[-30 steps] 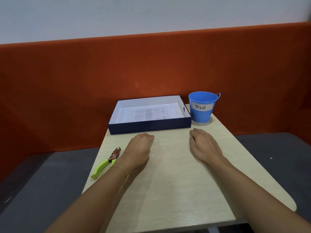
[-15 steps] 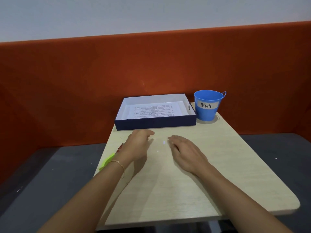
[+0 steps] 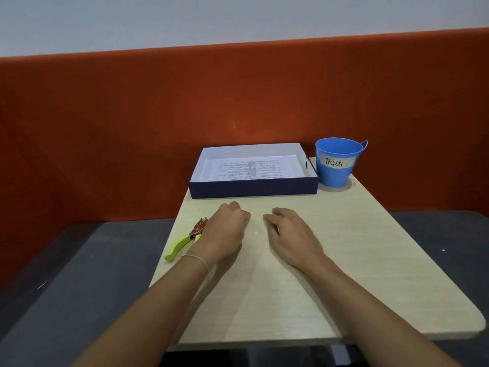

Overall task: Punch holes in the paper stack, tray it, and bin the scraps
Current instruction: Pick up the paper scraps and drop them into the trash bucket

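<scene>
The printed paper stack (image 3: 248,169) lies inside the dark-blue tray (image 3: 254,189) at the table's far edge. Right of it stands a blue bucket (image 3: 336,165) labelled "Trash". A hole punch (image 3: 185,239) with lime-green handles lies near the table's left edge, just left of my left hand (image 3: 227,231). That hand rests on the table with its fingers curled in; whether anything is inside it is hidden. My right hand (image 3: 291,234) lies palm-down beside it, fingers loosely spread and pointing left. A few tiny white paper scraps (image 3: 256,232) sit on the table between the two hands.
The small beige table (image 3: 357,260) has rounded corners and ends close on both sides. A dark grey bench seat (image 3: 79,274) lies lower around it. An orange padded backrest (image 3: 132,128) rises right behind the tray and bucket.
My right hand has slid left across the table from below the bucket to just beside my left hand. My left hand has stayed near the hole punch.
</scene>
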